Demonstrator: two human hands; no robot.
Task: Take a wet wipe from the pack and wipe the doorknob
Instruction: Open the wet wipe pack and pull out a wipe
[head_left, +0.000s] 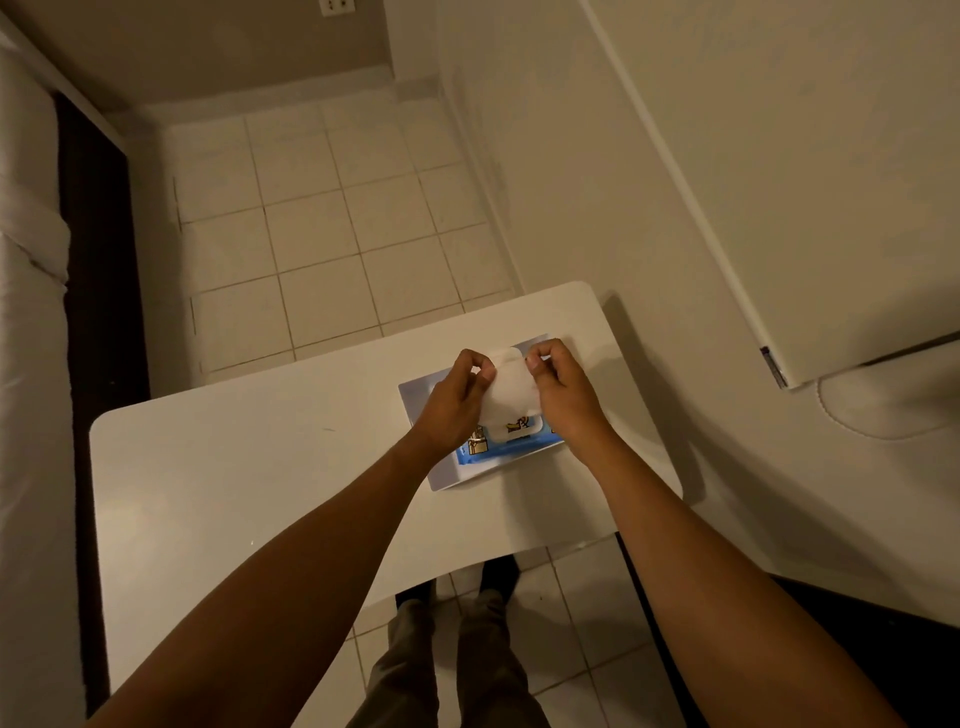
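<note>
You are at the take-a-wipe step: your left hand (457, 400) and right hand (558, 384) are both curled, each pinching a top corner of a wipe (506, 387) held up between them, just above the blue pack (511, 447) that lies on the white table (249, 467). The wipe looks clear of the pack's opening (its lower edge hangs close over the lid, so you cannot be sure it has fully come free). Next, I'd judge, you should lift it away, gather it into one hand and turn toward the door (779, 182) on your right; no doorknob shows here.
</note>
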